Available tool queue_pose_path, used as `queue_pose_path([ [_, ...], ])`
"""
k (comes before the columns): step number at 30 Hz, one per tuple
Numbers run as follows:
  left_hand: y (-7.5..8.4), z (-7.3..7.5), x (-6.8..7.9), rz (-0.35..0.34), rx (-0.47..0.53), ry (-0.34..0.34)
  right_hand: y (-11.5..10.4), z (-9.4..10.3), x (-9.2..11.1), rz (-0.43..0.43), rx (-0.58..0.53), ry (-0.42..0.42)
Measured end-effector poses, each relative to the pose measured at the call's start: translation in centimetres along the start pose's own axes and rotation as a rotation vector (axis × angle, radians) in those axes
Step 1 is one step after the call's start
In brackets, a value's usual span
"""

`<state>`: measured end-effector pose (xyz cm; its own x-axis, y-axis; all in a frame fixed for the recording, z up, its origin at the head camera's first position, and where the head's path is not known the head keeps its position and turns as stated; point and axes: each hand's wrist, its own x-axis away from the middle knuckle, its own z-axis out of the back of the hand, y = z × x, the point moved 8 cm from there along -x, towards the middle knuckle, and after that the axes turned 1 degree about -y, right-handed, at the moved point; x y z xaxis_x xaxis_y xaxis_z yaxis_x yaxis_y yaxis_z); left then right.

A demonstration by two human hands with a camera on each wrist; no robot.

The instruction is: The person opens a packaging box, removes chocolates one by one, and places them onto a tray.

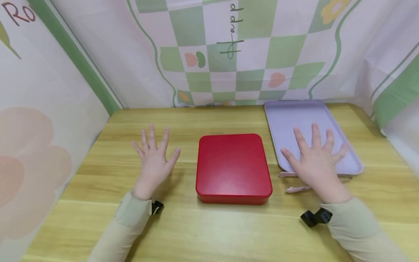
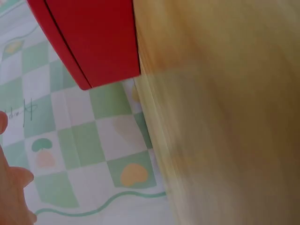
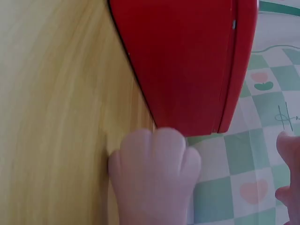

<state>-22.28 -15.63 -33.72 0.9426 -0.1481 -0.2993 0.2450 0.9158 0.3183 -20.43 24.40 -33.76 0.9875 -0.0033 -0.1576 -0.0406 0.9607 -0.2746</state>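
My left hand (image 1: 154, 165) is held over the table to the left of a red lidded box (image 1: 234, 165), fingers straight and spread, holding nothing. On the other side, my right hand (image 1: 316, 165) is spread the same way above the near end of a lilac tray (image 1: 299, 116). Partly hidden under that hand are pale pink tongs (image 1: 296, 189); a paw-shaped tip (image 3: 154, 173) shows large in the right wrist view. The box is closed and lies flat, with a gap between it and each hand. Only some fingertips of each hand enter the wrist views.
A wood-grain table (image 1: 216, 233) carries everything. Behind it hangs a green and white checked cloth (image 1: 222, 72), and more printed cloth (image 1: 32, 145) hangs along the left side. A small black device (image 1: 315, 217) is strapped at each wrist.
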Motion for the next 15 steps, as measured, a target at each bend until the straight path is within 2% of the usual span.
queue_pose_path([
  [7, 1.5, -0.8, -0.2, -0.006, 0.025, -0.058, -2.1, -0.8, -0.4, 0.067, -0.005, 0.004],
  [15, 3.4, -2.4, -0.2, -0.075, 0.074, -0.131, -5.6, -2.1, -0.2, 0.169, -0.009, -0.006],
])
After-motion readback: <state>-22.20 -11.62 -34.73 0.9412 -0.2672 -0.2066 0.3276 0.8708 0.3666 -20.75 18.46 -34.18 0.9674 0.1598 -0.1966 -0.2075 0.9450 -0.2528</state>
